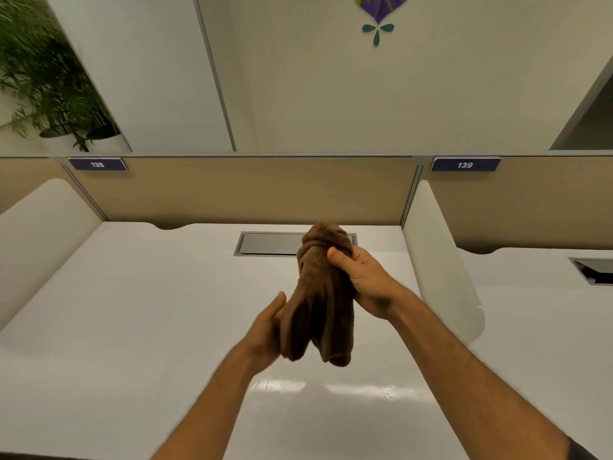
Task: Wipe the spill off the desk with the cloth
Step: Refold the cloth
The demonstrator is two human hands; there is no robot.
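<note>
The bunched brown terry cloth (320, 293) hung in the air above the glossy white desk (132, 327), its long axis near vertical, loose ends pointing down toward the surface. The right hand (365, 277) was clenched around its upper part, thumb across the front. The left hand (268, 330) lay open-palmed against the lower folds, gripping nothing. The cloth sat below the right grip, so lowering that hand looked the likely next move. No spill could be made out; only glare streaks showed near the front edge.
</note>
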